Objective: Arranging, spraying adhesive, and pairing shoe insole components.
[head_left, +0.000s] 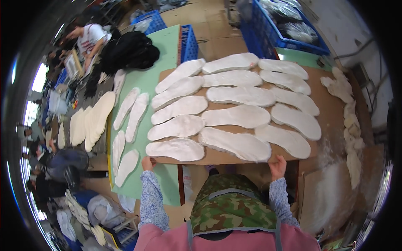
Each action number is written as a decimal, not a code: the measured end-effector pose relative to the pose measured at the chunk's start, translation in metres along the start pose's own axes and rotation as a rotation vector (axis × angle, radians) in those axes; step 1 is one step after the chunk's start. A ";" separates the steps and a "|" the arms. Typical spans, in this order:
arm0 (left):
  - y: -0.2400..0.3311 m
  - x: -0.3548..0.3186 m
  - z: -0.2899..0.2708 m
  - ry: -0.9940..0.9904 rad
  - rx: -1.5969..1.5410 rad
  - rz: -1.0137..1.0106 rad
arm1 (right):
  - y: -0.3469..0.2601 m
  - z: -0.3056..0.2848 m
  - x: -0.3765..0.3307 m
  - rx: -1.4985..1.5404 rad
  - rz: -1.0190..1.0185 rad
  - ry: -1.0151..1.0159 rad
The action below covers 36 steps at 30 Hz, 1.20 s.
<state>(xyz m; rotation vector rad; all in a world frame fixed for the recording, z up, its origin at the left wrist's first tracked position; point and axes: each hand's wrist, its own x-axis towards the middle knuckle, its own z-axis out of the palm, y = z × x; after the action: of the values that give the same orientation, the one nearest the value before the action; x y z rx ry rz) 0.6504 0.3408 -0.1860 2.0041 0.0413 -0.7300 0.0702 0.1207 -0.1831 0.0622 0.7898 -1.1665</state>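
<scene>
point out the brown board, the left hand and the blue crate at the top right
brown board (331, 113), head view, bare right part of its surface
left hand (147, 162), head view, back of the hand at the board's near edge
blue crate (289, 42), head view, its front wall

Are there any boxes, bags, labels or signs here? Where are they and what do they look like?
No labels, signs or screens show.
Blue crate: top right, box-shaped lattice plastic, holding clear bags of pale stuff.
Blue crate: top middle by the green table, narrow and blue.
Blue crate: top left, blue lattice.
</scene>
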 end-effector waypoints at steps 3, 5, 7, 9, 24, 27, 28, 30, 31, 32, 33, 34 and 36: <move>-0.001 0.005 0.008 -0.052 -0.114 -0.049 | -0.003 -0.005 0.002 -0.008 0.000 -0.025; 0.013 -0.002 0.030 -0.126 -0.123 -0.132 | -0.017 -0.020 0.003 -0.101 -0.063 -0.025; -0.005 0.010 0.009 -0.206 -0.161 0.007 | -0.005 0.009 -0.002 -0.201 0.019 0.102; -0.027 0.015 -0.052 -0.210 -0.284 0.247 | 0.007 0.005 0.023 -0.054 0.099 0.186; -0.011 -0.169 -0.130 -0.153 -0.815 0.189 | 0.017 0.106 0.079 -0.353 0.303 -0.386; -0.072 -0.194 -0.206 -0.114 -0.748 0.203 | 0.048 0.118 0.032 -0.387 0.338 -0.436; -0.083 -0.209 -0.226 -0.048 -0.783 0.174 | 0.055 0.116 0.012 -0.399 0.335 -0.440; -0.118 -0.243 -0.272 0.025 -0.911 0.157 | 0.081 0.108 -0.018 -0.420 0.396 -0.534; -0.142 -0.260 -0.296 0.059 -0.924 0.137 | 0.101 0.101 -0.023 -0.433 0.455 -0.617; -0.170 -0.279 -0.320 0.168 -0.948 0.122 | 0.130 0.100 -0.044 -0.445 0.518 -0.613; -0.198 -0.300 -0.346 0.226 -0.950 0.138 | 0.158 0.100 -0.068 -0.460 0.580 -0.606; -0.227 -0.319 -0.369 0.284 -0.954 0.157 | 0.190 0.094 -0.085 -0.443 0.664 -0.669; -0.248 -0.368 -0.399 0.591 -0.928 0.256 | 0.239 0.080 -0.116 -0.420 0.755 -0.703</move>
<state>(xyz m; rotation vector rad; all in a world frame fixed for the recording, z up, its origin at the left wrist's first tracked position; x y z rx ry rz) 0.4603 0.8901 -0.0520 1.2183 0.3896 0.0926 0.2936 0.2797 -0.1388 -0.3568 0.3046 -0.2416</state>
